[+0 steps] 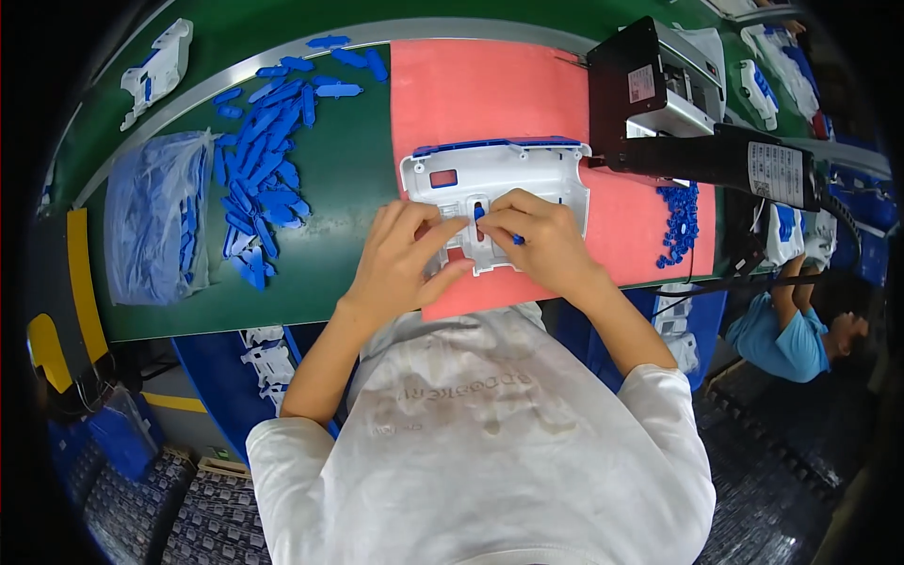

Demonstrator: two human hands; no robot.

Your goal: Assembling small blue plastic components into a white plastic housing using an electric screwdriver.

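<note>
A white plastic housing with a blue strip along its far edge lies on the pink mat, its hollow inside facing up. My left hand curls over its near left part, index fingertip by the central slot and thumb at the near edge. From the right, my right hand bends over the middle with thumb and index finger pinched. A small blue plastic part stands in the slot at those fingertips. Another small blue piece peeks out beneath my right fingers; the rest of it is hidden.
Loose blue strips pile up left on the green table, beside a clear plastic bag of blue parts. Small blue pieces lie right on the pink mat. A black machine and dark arm overhang there. A person sits far right.
</note>
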